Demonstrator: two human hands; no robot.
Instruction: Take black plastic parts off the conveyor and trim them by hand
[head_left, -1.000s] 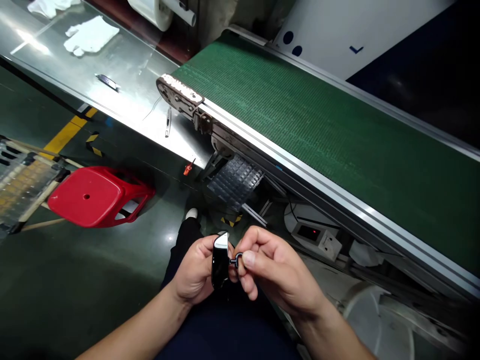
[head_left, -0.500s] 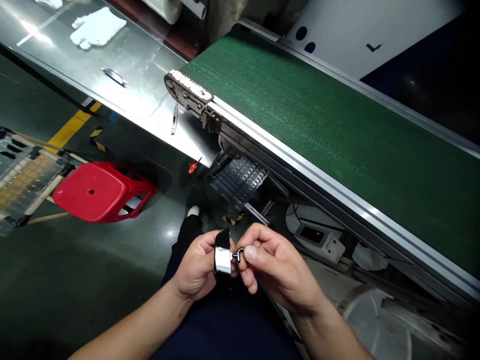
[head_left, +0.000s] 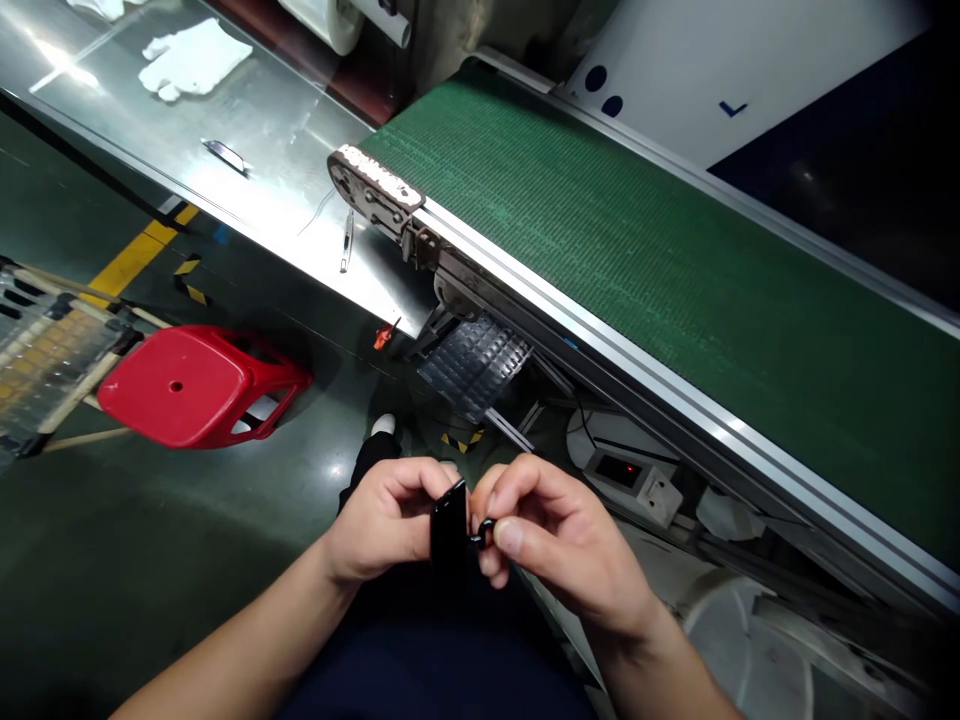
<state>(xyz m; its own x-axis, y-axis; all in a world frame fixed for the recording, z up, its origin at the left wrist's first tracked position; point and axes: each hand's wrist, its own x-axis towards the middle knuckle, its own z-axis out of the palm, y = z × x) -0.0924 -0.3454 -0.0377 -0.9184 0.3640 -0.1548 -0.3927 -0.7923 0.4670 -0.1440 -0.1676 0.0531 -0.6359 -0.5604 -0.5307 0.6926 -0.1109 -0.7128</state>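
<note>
"What's nearest?"
"The left hand (head_left: 379,525) pinches a glossy, flat black panel (head_left: 448,532); the right hand (head_left: 566,550) grips a small curved black hook (head_left: 487,528) at its side, between thumb and fingers. I can't tell whether the two are joined."
"Where's the panel?"
"In the air before the dark clothing (head_left: 442,660), well apart from the long, straight metal rail (head_left: 731,430)."
"Room around it?"
"Open floor (head_left: 247,540) lies between the left hand and a smooth red stool (head_left: 184,370) with rounded corners. Ahead, a see-through, bumpy tray (head_left: 474,365) sits below the rail."
"And beyond?"
"A ribbed green belt (head_left: 615,270), then a shiny metal table (head_left: 277,210) bearing a limp white glove (head_left: 196,60)."
</note>
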